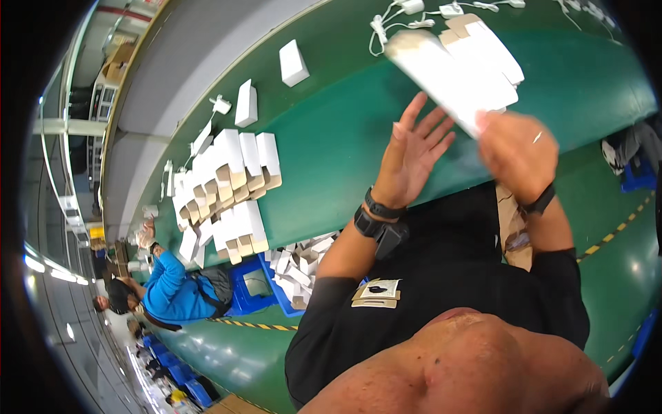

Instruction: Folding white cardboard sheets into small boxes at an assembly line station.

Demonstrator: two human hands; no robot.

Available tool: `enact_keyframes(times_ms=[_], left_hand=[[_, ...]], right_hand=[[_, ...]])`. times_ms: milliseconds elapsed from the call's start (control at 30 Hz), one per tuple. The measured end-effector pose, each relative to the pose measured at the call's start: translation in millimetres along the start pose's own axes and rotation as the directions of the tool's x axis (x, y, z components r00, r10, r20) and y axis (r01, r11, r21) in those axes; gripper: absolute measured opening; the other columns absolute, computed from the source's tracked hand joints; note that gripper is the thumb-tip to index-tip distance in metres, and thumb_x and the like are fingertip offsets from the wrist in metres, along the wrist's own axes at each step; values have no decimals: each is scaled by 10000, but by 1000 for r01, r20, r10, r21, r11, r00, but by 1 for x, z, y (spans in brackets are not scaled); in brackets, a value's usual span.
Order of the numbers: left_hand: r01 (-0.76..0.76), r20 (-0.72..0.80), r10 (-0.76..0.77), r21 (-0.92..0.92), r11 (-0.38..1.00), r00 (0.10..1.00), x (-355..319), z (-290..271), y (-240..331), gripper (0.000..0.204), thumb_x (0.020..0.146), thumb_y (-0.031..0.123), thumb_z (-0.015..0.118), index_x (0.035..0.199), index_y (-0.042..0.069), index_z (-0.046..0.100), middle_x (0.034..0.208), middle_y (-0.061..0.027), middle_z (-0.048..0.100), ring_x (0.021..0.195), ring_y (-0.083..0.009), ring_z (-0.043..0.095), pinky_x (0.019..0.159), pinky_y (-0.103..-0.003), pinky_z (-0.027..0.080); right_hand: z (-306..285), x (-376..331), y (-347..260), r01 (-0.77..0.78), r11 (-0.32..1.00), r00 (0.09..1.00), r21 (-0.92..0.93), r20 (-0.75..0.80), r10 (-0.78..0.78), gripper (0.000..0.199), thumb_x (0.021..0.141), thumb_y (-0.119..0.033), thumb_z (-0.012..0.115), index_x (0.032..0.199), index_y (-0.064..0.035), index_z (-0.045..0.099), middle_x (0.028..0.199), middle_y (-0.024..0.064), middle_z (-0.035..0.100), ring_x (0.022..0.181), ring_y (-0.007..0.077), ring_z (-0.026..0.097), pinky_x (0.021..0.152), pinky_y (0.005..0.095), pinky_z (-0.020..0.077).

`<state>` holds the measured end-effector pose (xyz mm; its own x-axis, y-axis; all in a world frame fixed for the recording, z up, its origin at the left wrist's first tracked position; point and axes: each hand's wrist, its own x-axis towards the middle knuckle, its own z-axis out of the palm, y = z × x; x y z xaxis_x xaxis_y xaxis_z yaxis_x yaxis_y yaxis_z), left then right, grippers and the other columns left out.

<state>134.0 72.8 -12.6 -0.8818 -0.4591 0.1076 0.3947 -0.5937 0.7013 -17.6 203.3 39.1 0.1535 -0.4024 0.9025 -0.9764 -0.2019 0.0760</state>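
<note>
My right hand [518, 153] grips the near end of a white cardboard box [436, 77], which is tilted up over the green table and smeared by motion. The brown inner side shows at its far end. Below the box, my left hand [416, 157] is open, palm up with the fingers spread, and it holds nothing. Just beyond my right hand lies a small pile of flat white cartons [487, 61] with brown flaps.
White chargers with cables [412, 7] lie along the table's far edge. Several open white boxes [227, 155] stand grouped at the left, near two single boxes [294, 63]. A blue bin [286, 293] of white cartons stands below. A person in blue [165, 286] works farther left.
</note>
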Motion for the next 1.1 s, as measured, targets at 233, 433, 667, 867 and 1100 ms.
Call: enact_keyframes(times_ms=[233,433,667,867,1100], left_hand=[[-64,22,64,-4,998,998,-12,-7,18,1153,777,850,473,1518,6,215,1499,-254,356,1337,-364,447,1112,-495,394],[166,-71,-151,279,946,986,-50,-26,22,1234,660,854,631,1452,-43,333,1403,-214,462,1206,-282,557,1028,-417,463],[119,-18,-120,329,937,993,-55,-35,21,1094,814,422,748,1544,193,-33,1428,-232,422,1250,-306,522,1015,-435,443],[-164,-56,224,514,842,973,-51,-31,17,952,892,313,672,1543,189,-12,1407,-221,433,1236,-301,523,1009,-433,445],[24,-67,5,418,908,998,-62,-47,12,802,940,306,602,1522,177,66,1346,-206,475,1170,-257,550,955,-395,472]], right_hand=[[32,-11,-54,-276,778,959,564,213,185,198,771,-90,757,953,-47,691,905,71,703,818,218,691,664,321,543],[35,15,-8,-832,344,553,435,683,477,312,845,-265,743,1011,-43,599,574,26,528,498,107,492,480,272,352],[46,4,27,-835,373,402,405,911,-89,315,798,-216,791,945,-52,566,576,2,534,479,79,453,483,241,339],[60,-8,-17,-830,98,521,549,701,486,340,864,-237,754,1155,-88,661,998,20,598,866,91,576,708,230,475],[67,-30,-33,-762,-122,563,635,745,358,155,906,-124,648,965,19,640,1261,132,583,1032,228,648,897,360,546]])
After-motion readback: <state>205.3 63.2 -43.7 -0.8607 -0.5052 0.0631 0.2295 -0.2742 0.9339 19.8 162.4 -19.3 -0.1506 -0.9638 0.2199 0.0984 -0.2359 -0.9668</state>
